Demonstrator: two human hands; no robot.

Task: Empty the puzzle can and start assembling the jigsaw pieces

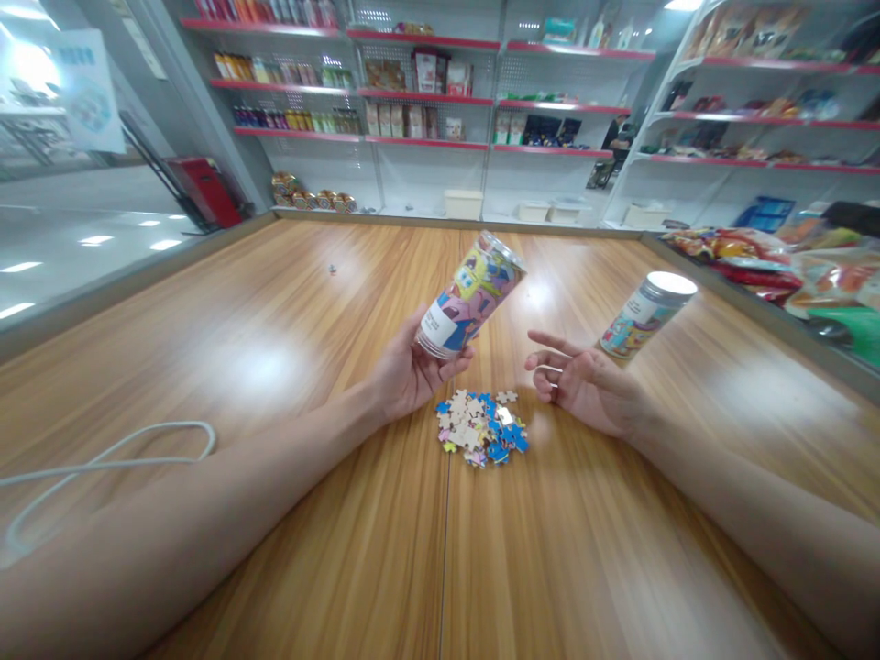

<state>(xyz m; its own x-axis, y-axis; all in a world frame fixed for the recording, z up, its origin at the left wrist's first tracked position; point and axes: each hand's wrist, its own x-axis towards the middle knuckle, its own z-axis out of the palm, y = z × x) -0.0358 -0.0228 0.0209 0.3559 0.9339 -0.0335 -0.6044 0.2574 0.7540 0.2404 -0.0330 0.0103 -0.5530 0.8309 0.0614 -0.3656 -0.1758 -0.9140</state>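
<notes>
Near the centre of the frame, the left hand (411, 376) grasps a SpongeBob-printed canister (469, 295) by its lower end, holding it above the table (330, 550). The canister leans toward the upper right, its white label panel (440, 324) facing the camera near the bottom; whether its upper end is open or capped is hard to tell.

The right hand (581, 380), right of centre, is free of any object: its fingers are loosely bent and apart, the palm turned partly upward. Just beyond it, a second cartoon-printed canister (644, 316) with a white top stands on the wood-grain tabletop, also slanting toward the upper right in this wide view.

Below and between the hands lies a heap of jigsaw puzzle pieces (481, 428), some showing bare tan backs, others blue, yellow or pink faces. One tan piece (506, 397) sits at the heap's upper edge. A tiny object (333, 269), too small to identify, lies on the table in the upper left part.

At the lower left, a white cable (151, 424) loops across the tabletop beside the left forearm. Packaged snacks (749, 261) crowd the right edge, and red-edged shelves (426, 98) of bottles and packets span the top.
</notes>
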